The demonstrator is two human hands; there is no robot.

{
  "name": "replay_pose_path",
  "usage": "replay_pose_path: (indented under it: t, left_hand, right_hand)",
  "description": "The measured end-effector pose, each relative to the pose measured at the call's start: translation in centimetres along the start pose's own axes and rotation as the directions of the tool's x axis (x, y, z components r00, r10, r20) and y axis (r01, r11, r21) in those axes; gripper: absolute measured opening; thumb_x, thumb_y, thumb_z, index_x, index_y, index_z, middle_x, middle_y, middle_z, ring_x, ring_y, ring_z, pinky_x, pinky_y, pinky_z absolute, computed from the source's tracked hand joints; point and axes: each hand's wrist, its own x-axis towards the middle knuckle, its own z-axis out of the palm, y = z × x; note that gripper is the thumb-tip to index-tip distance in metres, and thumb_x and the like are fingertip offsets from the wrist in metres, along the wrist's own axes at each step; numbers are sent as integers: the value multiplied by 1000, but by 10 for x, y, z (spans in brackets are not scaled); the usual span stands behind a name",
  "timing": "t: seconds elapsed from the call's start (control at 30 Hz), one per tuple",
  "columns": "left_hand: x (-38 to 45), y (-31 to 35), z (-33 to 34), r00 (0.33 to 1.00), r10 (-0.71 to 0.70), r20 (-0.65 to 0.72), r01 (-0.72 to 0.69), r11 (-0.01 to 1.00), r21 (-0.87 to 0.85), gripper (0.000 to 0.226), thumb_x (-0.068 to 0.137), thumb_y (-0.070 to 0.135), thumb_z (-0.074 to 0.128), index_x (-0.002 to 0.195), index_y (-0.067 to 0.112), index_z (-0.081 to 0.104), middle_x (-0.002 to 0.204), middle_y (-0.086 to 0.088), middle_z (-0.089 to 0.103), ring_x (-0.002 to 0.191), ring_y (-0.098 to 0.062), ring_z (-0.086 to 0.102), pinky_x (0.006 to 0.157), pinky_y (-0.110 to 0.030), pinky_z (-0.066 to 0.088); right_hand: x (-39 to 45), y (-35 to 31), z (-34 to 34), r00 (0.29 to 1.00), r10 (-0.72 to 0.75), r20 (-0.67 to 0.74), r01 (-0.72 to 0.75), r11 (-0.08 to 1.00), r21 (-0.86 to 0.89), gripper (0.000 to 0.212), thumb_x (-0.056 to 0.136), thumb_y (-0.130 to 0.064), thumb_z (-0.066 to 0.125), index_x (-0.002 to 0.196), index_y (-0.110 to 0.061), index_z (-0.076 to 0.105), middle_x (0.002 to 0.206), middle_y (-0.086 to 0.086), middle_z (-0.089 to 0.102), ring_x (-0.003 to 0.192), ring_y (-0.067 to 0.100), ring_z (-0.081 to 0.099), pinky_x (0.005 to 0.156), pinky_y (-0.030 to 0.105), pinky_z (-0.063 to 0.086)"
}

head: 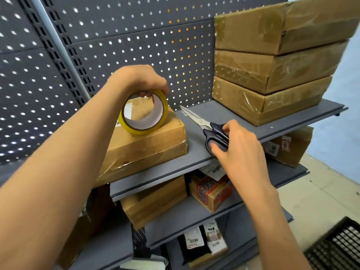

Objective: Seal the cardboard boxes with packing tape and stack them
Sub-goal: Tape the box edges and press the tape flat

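My left hand [140, 80] grips a yellow roll of packing tape [164, 115] from above, holding it upright over a flat cardboard box [152, 145] on the grey shelf [196, 137]. My right hand [239, 145] rests on the black handles of a pair of scissors [196, 118], fingers curled round them; the blades lie on the shelf pointing away to the left. Three taped cardboard boxes [272, 71] stand stacked at the shelf's right end.
A dark pegboard wall [97, 45] backs the shelving. Lower shelves hold more cardboard boxes [153, 199], a printed carton [212, 193] and small labelled packs [204, 242]. A black slatted crate [337, 248] sits on the floor at the lower right.
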Motion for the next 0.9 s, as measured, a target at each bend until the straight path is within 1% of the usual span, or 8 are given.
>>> replay_pose_path:
  t: [0.1,0.23,0.37,0.43,0.57,0.67,0.77,0.9]
  left_hand:
    - [-1,-1,0,1000,7,-4,-7,1000,-10,33,83,31,61,59,10,53,57,-5,49,51,-19,41,53,-28,37]
    - [-3,-2,1,1000,22,1,-22,999,-36,34,84,27,58,55,9,51,51,-4,45,46,-18,37,49,-27,34]
    - [-5,-2,0,999,39,7,-39,999,-31,33,83,26,59,56,10,52,52,-4,45,47,-17,37,49,-27,33]
    - [-6,-2,0,999,43,12,-42,999,-33,33,84,24,58,55,9,51,51,-4,44,46,-16,36,48,-26,33]
    - [-6,-4,0,999,48,5,-48,998,-31,32,82,23,58,55,10,51,52,-4,45,47,-17,37,48,-27,33]
    - [-5,-5,0,999,49,8,-48,998,-47,31,82,23,58,55,10,52,52,-4,45,47,-17,37,49,-26,34]
    - [-4,-5,0,999,47,19,-45,997,-67,31,83,24,57,56,10,52,53,-3,45,47,-16,36,49,-26,33]
    - [-4,-4,0,999,43,18,-42,996,-75,30,82,24,58,55,10,53,52,-3,45,46,-16,36,49,-25,33]
  right_hand:
    - [-13,-4,-2,1000,15,13,-15,1000,-22,32,89,-31,65,109,-14,46,108,4,59,105,25,55,68,28,29]
    - [-25,-10,-4,1000,25,-8,-25,999,-41,36,87,-36,66,105,-15,43,107,4,58,104,24,54,68,26,28]
    - [-31,-18,-8,999,10,-49,-15,995,-96,48,80,-50,65,97,-17,36,101,3,54,100,23,51,70,24,27]
    - [-35,-21,-10,998,4,-59,-10,995,-100,50,79,-53,65,95,-18,34,99,3,54,98,23,51,69,25,27]
    - [-39,-24,-11,999,14,-46,-19,994,-109,49,79,-53,65,95,-17,35,97,2,53,97,23,51,70,25,28]
    - [-36,-28,-11,999,5,-39,-10,991,-137,48,79,-52,65,96,-17,36,92,-1,46,94,22,50,70,25,27]
    - [-34,-35,-10,999,-27,-25,23,988,-151,46,80,-52,63,96,-17,36,90,-2,43,86,17,41,70,24,27]
    - [-29,-44,-7,999,-45,-19,41,985,-168,45,82,-50,61,93,-17,33,89,-2,40,82,16,33,71,25,25]
